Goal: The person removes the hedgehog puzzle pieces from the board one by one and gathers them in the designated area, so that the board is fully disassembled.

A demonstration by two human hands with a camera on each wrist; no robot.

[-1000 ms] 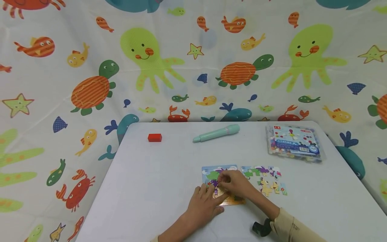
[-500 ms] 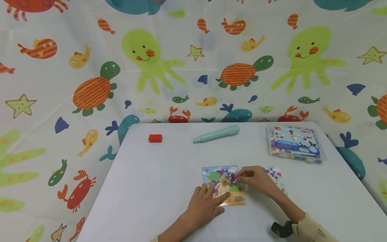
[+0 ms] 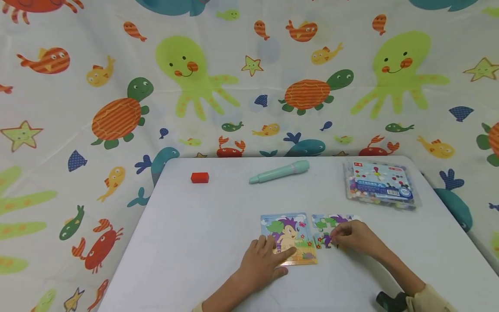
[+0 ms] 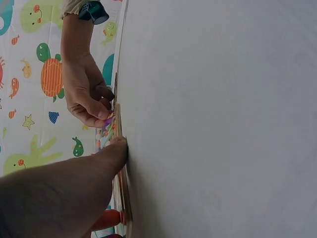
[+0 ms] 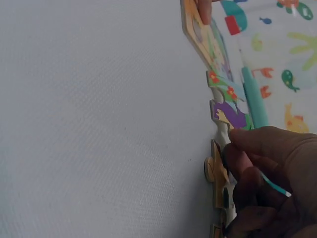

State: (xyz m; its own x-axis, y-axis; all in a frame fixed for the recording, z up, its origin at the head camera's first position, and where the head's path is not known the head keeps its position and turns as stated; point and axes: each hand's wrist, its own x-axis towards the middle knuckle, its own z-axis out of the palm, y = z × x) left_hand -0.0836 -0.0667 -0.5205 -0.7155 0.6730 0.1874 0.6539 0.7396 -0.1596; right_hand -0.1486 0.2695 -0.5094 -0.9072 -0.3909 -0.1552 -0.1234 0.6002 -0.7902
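A square jigsaw puzzle board (image 3: pixel 291 220) with a hedgehog picture lies on the white table. My left hand (image 3: pixel 259 262) rests across its lower left part, fingers spread, the index finger reaching over the picture. To the board's right lie loose jigsaw pieces (image 3: pixel 320 222). Among them, my right hand (image 3: pixel 356 238) pinches a purple jigsaw piece (image 5: pixel 230 115) by its edge, thumb and fingertips together. Beside that piece is a jigsaw piece with red flowers (image 5: pixel 225 87). The right hand covers several other pieces in the head view.
A clear plastic box of coloured parts (image 3: pixel 380 184) stands at the back right. A mint-green, pen-shaped tube (image 3: pixel 278 172) and a red block (image 3: pixel 199 177) lie toward the back edge. Behind the table (image 3: pixel 195 225) hangs a cloth (image 3: pixel 234 86) printed with sea animals.
My right hand has moved right, from over the board to the loose pieces, carrying the purple jigsaw piece. The flowered piece now lies there too. My left hand has stayed on the board.
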